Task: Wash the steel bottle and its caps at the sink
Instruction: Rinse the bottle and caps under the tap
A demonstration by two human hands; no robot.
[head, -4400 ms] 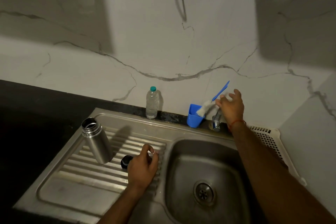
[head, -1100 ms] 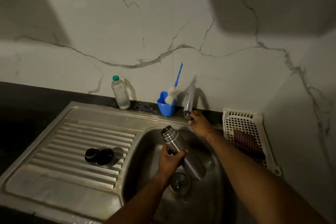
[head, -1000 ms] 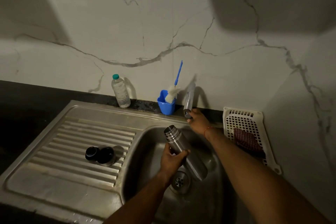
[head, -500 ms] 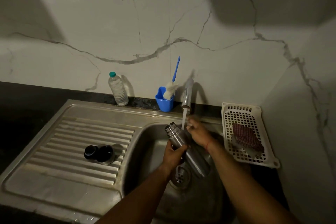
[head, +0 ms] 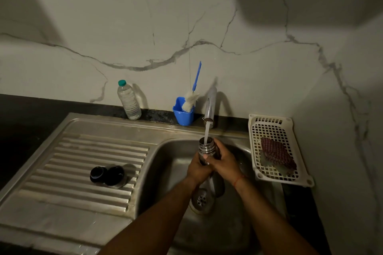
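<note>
I hold the steel bottle point(head: 205, 149) with both hands directly under the tap point(head: 210, 103). Its ribbed, threaded neck points up and the open mouth catches the thin stream of water point(head: 206, 132). My left hand point(head: 197, 167) curls round the smooth brushed body from the left. My right hand point(head: 225, 161) closes on it from the right, thumb across the front and fingers wrapped behind the neck. Both forearms reach forward and nearly meet. The bottle's lower end hangs below the tap, clear of the rounded wall of the sink point(head: 165, 159) and above the perforated drain point(head: 201, 200). Well left of the tap, on the ridged drainboard point(head: 68, 163), two round caps lie touching: a small black cap point(head: 98, 174) and a larger steel-rimmed cap point(head: 116, 176).
</note>
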